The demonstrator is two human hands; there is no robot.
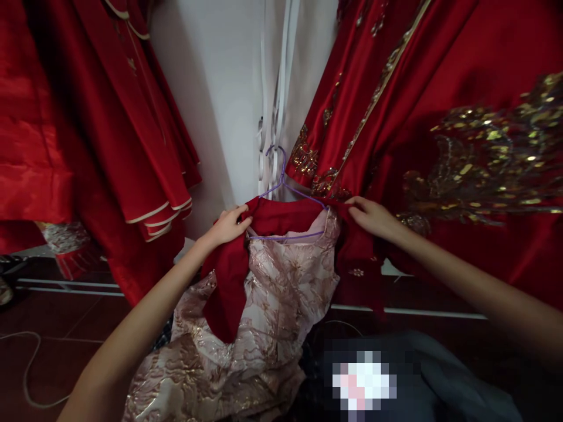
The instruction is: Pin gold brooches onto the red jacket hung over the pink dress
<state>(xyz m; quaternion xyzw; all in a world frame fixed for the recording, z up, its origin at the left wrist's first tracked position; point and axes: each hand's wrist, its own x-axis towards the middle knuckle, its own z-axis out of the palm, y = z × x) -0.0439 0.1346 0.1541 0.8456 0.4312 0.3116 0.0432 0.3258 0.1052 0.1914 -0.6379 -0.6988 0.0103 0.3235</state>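
A pale pink and gold brocade dress (281,287) hangs on a thin purple wire hanger (282,183) in front of me. Over the hanger's shoulders lies a dark red cloth garment (231,287), one part draping down the dress's left front and another down its right side. My left hand (233,225) pinches the red garment at the left shoulder. At the right shoulder, my right hand (365,214) has its fingers closed on the same red cloth. Only the dress's shoulder on the right shows; the other is covered by red cloth.
Red garments with pale piping (162,214) hang on the left. Red gowns with gold sequins (488,158) hang on the right. White straps (275,88) run down the pale wall behind the hanger. A cord (29,375) lies on the dark tiled floor, near a low metal rail (88,290).
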